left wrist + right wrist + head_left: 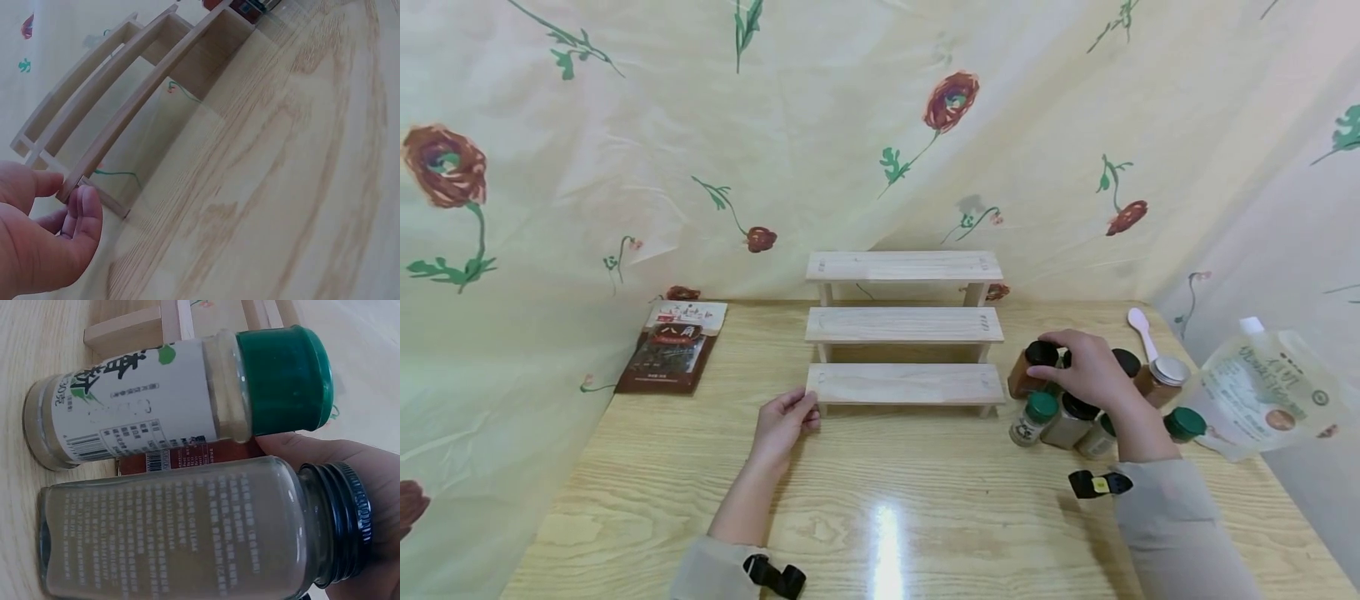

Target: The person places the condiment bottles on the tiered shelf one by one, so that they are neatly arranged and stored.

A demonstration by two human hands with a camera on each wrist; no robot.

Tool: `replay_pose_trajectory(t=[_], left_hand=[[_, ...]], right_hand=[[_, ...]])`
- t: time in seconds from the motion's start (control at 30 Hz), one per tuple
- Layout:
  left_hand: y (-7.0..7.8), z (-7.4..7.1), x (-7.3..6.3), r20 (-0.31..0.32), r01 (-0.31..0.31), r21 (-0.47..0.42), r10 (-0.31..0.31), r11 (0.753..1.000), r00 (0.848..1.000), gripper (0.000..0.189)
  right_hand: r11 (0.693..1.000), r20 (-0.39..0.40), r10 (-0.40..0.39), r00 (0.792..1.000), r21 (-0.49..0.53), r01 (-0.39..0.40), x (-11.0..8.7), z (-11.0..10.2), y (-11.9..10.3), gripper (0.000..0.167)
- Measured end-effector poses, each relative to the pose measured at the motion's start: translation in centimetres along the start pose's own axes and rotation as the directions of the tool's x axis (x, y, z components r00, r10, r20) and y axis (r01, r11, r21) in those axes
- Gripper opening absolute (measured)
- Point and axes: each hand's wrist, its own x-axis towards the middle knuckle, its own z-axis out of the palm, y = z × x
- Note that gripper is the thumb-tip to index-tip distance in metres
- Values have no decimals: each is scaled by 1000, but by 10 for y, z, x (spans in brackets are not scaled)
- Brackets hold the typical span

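Pinching the wooden rack (906, 384) by its front left corner: the left hand (784, 429). The right hand (1090, 371) grips a brown jar (1022, 379) beside it; a sideways tug could topple the green-capped shaker (1034, 418) (tight quarters, honestly).

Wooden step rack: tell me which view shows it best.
The head view: all three levels of the wooden step rack show across their full width. The left wrist view shows it slanting away from the left hand; the right wrist view catches only parts beyond a green-capped bottle.
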Motion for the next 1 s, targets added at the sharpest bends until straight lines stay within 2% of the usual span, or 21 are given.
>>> replay_pose_trajectory(t=[0.33, 0.73, 1.0], left_hand=[[0, 1, 1, -6, 11, -7, -11, 1000, 1000, 41], [-2, -1, 3, 9, 1, 11, -1, 1000, 1000, 36], [1, 1, 3, 7, -4, 34, 4, 999, 1000, 38]], right_hand=[[999, -133, -49, 990, 15, 51, 1, -6, -4, 52], [993, -256, -65, 965, 77, 87, 9, -38, -35, 43], [987, -338, -87, 937, 102, 128, 21, -51, -51, 41]])
